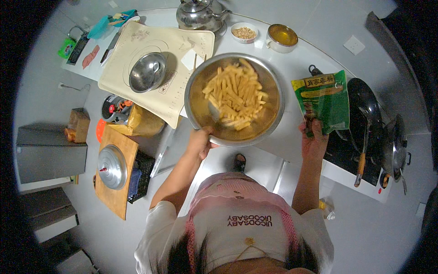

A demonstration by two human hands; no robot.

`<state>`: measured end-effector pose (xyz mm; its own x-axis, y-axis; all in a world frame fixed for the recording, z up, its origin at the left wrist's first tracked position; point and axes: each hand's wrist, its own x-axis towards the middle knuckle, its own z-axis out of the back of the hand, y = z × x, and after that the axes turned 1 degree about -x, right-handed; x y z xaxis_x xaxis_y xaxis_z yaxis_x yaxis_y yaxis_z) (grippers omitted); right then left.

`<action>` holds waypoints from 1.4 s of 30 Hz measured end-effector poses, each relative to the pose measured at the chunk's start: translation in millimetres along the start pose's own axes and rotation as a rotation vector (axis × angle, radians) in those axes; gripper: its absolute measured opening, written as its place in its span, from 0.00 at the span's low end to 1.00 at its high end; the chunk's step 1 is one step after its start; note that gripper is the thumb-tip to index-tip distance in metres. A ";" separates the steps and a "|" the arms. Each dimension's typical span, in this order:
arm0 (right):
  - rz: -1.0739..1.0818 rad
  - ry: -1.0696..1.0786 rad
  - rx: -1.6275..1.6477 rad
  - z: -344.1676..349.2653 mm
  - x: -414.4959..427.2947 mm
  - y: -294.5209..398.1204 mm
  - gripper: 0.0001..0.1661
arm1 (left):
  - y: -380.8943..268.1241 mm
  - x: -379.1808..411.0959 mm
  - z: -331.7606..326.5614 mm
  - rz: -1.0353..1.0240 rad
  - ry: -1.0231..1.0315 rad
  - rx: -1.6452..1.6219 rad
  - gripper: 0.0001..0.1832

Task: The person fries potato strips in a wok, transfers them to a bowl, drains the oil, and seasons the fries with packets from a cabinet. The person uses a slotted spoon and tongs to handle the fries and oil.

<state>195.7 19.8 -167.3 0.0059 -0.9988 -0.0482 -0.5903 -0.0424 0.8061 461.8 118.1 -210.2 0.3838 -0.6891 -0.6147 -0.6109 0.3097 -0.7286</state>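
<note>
My left hand [201, 142] grips the near rim of a wide stainless steel basin [279, 102], thumb over the edge. Pale yellow cut strips, like fries, lie piled [234, 92] in the basin. In my right hand [314, 137] a green and yellow seasoning packet [323, 102] is pinched at its lower edge and held up beside the stove. A smaller steel bowl [147, 72] with a spoon in it rests on a cream kneading mat [119, 61]. Chopsticks [195, 62] show just past the basin's far left rim, over a white square.
Along the counter's back edge stand a steel kettle [198, 15], a bowl of peanuts [244, 33] and a cup of yellow liquid [282, 37]. A black wok [364, 109] and a lidded pan [395, 147] sit at the right. A pot lid [112, 167] lies on a wooden board [119, 202] at left.
</note>
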 end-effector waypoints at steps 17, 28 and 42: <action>0.141 -0.013 -0.024 6.8 4.9 26.6 0.24 | -20.0 18.8 -8.6 -0.062 -0.010 0.103 0.18; 0.032 0.093 -0.166 -4.8 12.8 5.8 0.17 | -13.7 23.9 -1.3 -0.157 -0.053 0.182 0.14; 0.212 0.227 -0.710 -26.8 31.2 -20.6 0.09 | 16.9 20.6 -1.8 -0.067 -0.018 0.010 0.17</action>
<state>229.7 -11.1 -169.5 0.1608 -0.9646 0.2092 0.0617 0.2213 0.9732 458.2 108.0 -234.7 0.4360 -0.6967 -0.5697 -0.5766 0.2698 -0.7712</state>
